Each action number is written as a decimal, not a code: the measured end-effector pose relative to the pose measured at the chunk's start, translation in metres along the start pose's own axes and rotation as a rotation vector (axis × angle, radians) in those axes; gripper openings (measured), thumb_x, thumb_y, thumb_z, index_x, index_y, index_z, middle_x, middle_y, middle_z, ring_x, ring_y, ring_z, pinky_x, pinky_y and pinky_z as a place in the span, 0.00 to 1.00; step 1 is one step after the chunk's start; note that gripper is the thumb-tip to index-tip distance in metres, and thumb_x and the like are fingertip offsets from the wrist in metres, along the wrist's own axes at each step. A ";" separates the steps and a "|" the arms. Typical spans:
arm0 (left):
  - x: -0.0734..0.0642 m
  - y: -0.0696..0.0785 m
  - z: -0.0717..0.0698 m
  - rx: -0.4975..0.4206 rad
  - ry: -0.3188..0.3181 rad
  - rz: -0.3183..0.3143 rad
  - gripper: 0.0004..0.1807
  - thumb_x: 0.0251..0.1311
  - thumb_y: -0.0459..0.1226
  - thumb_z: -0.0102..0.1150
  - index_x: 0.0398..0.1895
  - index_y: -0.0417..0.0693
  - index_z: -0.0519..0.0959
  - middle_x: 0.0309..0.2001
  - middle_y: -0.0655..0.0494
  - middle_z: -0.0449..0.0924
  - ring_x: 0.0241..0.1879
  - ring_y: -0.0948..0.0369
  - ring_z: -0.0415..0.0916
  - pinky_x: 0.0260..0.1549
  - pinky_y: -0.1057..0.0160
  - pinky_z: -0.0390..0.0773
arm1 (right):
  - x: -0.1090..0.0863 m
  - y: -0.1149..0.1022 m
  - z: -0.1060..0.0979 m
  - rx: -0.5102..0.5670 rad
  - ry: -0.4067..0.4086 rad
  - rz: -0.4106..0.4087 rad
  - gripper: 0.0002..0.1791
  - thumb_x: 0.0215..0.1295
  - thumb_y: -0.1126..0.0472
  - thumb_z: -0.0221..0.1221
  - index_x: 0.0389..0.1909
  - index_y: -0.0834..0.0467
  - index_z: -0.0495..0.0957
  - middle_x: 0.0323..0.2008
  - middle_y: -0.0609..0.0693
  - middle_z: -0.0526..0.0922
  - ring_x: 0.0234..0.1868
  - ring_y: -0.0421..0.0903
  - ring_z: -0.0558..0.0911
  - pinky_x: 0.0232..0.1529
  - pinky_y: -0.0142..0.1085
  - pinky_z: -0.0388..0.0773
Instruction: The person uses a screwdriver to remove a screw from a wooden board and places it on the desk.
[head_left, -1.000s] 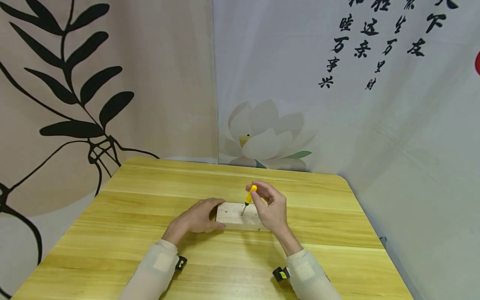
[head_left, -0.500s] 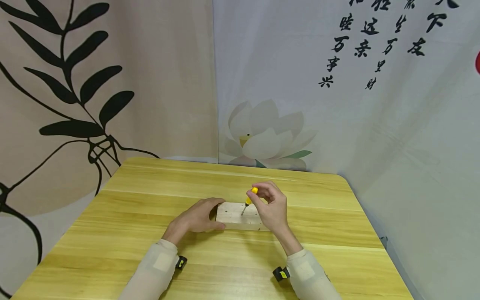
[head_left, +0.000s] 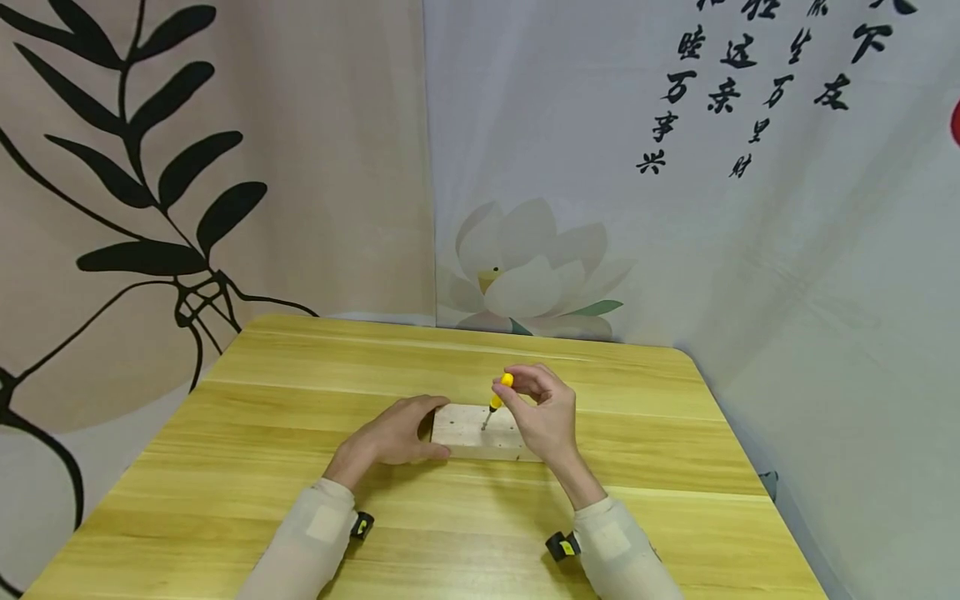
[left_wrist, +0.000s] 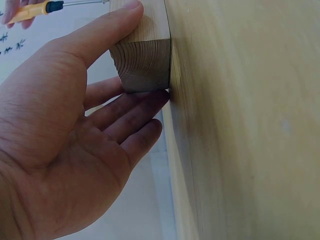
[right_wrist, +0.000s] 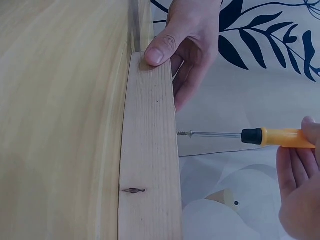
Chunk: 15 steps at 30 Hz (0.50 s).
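A pale wooden block (head_left: 461, 435) lies on the table, small dark holes or marks dotting its top. My left hand (head_left: 402, 432) grips its left end, thumb on the near side and fingers round the far side. Above the block, my right hand (head_left: 551, 418) pinches the yellow handle of a screwdriver (right_wrist: 280, 137) between thumb and fingers. The screwdriver leans slightly, its shaft pointing down. In the right wrist view its tip meets the head of a screw (right_wrist: 184, 133), whose threads show above the block's top face. My right hand hides the block's right end in the head view.
The wood-grain table (head_left: 360, 367) stretches around the block on all sides. Behind it hang printed cloths, one with dark leaves (head_left: 150, 258), another with a lotus (head_left: 536, 271) and black writing. Each sleeve carries a small black wrist camera (head_left: 562, 547).
My right thumb and fingers have shifted on the screwdriver handle, the thumb now further up over it. My left hand and the block have stayed in place.
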<state>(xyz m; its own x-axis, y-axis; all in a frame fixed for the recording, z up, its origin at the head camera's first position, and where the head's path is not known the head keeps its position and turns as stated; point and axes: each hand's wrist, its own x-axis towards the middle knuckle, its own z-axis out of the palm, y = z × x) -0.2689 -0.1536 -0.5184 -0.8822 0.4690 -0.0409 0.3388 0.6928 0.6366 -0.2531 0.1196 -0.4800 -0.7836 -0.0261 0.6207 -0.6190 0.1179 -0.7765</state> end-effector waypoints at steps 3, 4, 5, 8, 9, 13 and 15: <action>0.000 0.000 0.000 0.000 -0.001 -0.001 0.51 0.66 0.54 0.83 0.86 0.44 0.70 0.84 0.43 0.73 0.84 0.41 0.69 0.83 0.35 0.72 | 0.000 0.000 0.000 0.023 -0.010 -0.001 0.14 0.67 0.72 0.77 0.52 0.64 0.90 0.44 0.67 0.95 0.44 0.35 0.94 0.47 0.30 0.93; 0.000 0.000 0.000 0.000 -0.001 0.000 0.51 0.66 0.54 0.83 0.86 0.44 0.70 0.84 0.43 0.73 0.84 0.41 0.69 0.83 0.35 0.72 | 0.000 0.000 0.000 0.030 -0.013 -0.002 0.14 0.68 0.72 0.77 0.52 0.64 0.90 0.44 0.68 0.95 0.44 0.37 0.95 0.47 0.30 0.93; 0.000 -0.001 0.000 0.001 -0.001 0.001 0.51 0.66 0.54 0.83 0.86 0.44 0.70 0.84 0.43 0.73 0.84 0.41 0.69 0.83 0.35 0.72 | 0.000 0.000 0.000 0.034 -0.015 -0.002 0.14 0.69 0.71 0.77 0.53 0.64 0.90 0.44 0.68 0.95 0.44 0.39 0.95 0.47 0.29 0.93; 0.000 -0.001 0.000 -0.002 -0.002 0.000 0.51 0.66 0.53 0.83 0.86 0.44 0.70 0.84 0.43 0.73 0.84 0.41 0.69 0.83 0.35 0.72 | 0.000 0.001 0.000 0.044 -0.021 -0.007 0.14 0.70 0.71 0.76 0.54 0.65 0.89 0.46 0.68 0.95 0.45 0.43 0.96 0.49 0.28 0.93; 0.000 0.000 0.000 -0.003 -0.003 0.000 0.51 0.66 0.53 0.83 0.86 0.44 0.70 0.84 0.43 0.73 0.84 0.41 0.69 0.83 0.35 0.72 | 0.000 0.001 0.000 0.042 -0.022 -0.012 0.13 0.71 0.71 0.75 0.55 0.65 0.89 0.46 0.68 0.95 0.46 0.43 0.96 0.49 0.27 0.92; 0.000 0.000 -0.001 -0.009 -0.004 0.000 0.51 0.66 0.53 0.83 0.86 0.44 0.70 0.84 0.43 0.73 0.85 0.41 0.68 0.83 0.35 0.71 | 0.000 0.003 0.000 0.025 -0.039 -0.034 0.14 0.74 0.74 0.70 0.57 0.66 0.87 0.48 0.68 0.94 0.48 0.43 0.96 0.51 0.25 0.91; 0.000 0.000 -0.001 -0.007 -0.005 0.000 0.51 0.66 0.53 0.83 0.86 0.44 0.70 0.84 0.43 0.72 0.85 0.41 0.68 0.84 0.35 0.71 | 0.000 0.003 0.000 0.014 -0.052 -0.041 0.14 0.76 0.75 0.69 0.59 0.67 0.87 0.48 0.68 0.94 0.49 0.46 0.96 0.52 0.26 0.91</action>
<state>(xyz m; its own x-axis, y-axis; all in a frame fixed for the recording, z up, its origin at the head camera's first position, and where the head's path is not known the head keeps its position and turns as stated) -0.2686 -0.1539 -0.5176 -0.8806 0.4718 -0.0444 0.3367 0.6889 0.6420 -0.2552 0.1200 -0.4828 -0.7588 -0.0826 0.6461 -0.6514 0.1015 -0.7519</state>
